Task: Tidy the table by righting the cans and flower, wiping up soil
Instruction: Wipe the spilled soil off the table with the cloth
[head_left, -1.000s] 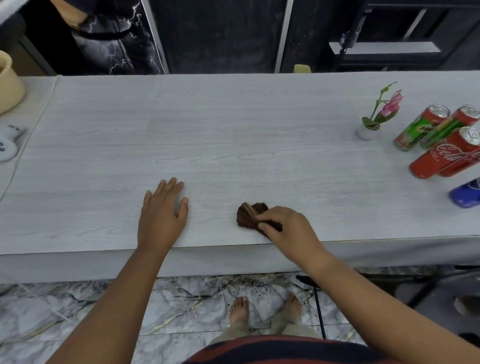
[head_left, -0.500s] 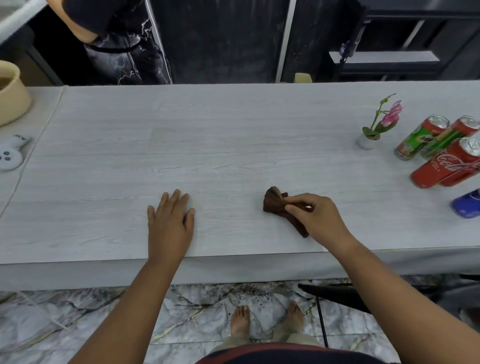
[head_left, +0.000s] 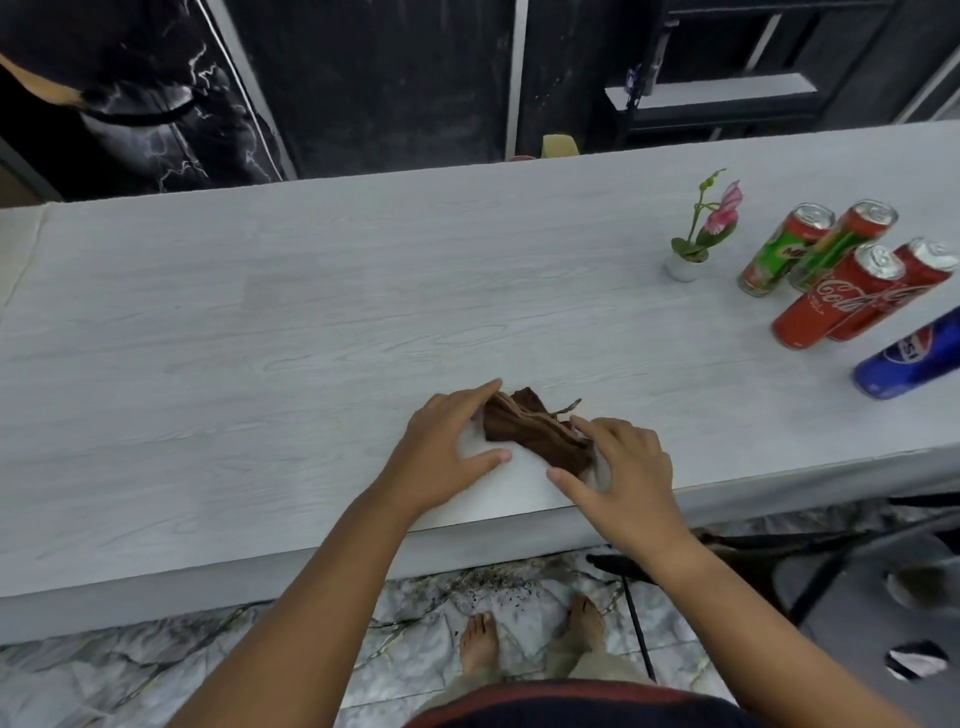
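Observation:
A crumpled brown cloth (head_left: 535, 431) lies on the pale wood-grain table (head_left: 260, 338) near its front edge. My left hand (head_left: 441, 452) touches the cloth's left end with straight fingers, thumb spread away. My right hand (head_left: 623, 467) rests at the cloth's right end, its index finger on the fabric. At the far right a small pink flower in a white pot (head_left: 685, 265) stands upright. Beside it stand two green cans (head_left: 779, 254), two red cola cans (head_left: 831, 301) and a blue can (head_left: 909, 358).
Dark soil specks (head_left: 498, 587) lie on the marble floor by my bare feet. A person in dark clothes (head_left: 145, 88) stands behind the table at the back left. A black chair frame (head_left: 779, 551) sits under the table's right part.
My left hand slid right from its flat resting spot to the cloth. My right hand stopped gripping the cloth, which now lies between both hands.

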